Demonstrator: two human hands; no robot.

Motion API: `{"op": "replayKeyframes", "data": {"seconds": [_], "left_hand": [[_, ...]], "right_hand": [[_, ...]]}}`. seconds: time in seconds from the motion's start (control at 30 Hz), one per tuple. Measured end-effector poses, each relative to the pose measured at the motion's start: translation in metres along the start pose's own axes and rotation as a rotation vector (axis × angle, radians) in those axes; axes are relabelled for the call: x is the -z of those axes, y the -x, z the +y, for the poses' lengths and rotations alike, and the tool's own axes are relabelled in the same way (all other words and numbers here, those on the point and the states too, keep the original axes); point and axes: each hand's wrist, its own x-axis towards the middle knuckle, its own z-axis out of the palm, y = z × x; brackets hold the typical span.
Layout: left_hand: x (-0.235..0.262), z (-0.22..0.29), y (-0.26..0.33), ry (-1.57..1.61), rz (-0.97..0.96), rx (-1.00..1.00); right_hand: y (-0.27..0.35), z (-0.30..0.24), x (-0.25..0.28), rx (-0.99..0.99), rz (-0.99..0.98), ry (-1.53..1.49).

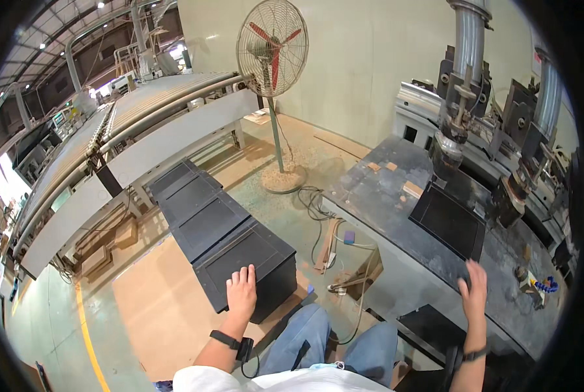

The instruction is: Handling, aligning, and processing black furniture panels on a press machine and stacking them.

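My left hand lies with fingers stretched out on the near end of the top black framed panel, which tops a tall stack. Further back, more stacks of black panels stand in a row. On the right, my right hand is over the front edge of the dark machine table, fingers extended and apparently holding nothing. Just beyond it, another black framed panel lies on the table under the machine heads. Whether my right fingertips touch that panel I cannot tell.
A pedestal fan stands ahead, with cables around its foot. Machine heads overhang the table, where small wood scraps lie. A roller conveyor runs at the left. Below the table's edge is another black panel.
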Motion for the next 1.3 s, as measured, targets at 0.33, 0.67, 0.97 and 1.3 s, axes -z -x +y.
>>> {"op": "replayKeyframes", "data": {"seconds": [0.33, 0.67, 0.97, 1.3], "left_hand": [[-0.037, -0.005, -0.006, 0.139, -0.064, 0.060], [0.067, 0.141, -0.082, 0.723, 0.274, -0.432], [0.108, 0.390, -0.192, 0.751, 0.142, -1.025], [0.094, 0.366, -0.131, 0.764, 0.156, -1.024]], "right_hand": [[0.285, -0.017, 0.111, -0.385, 0.131, 0.659], [0.366, -0.060, 0.072, -1.071, -0.186, 0.950], [0.302, -0.097, 0.149, -0.765, 0.457, 0.249], [0.085, -0.023, 0.121, 0.016, 0.286, 0.390]]}}
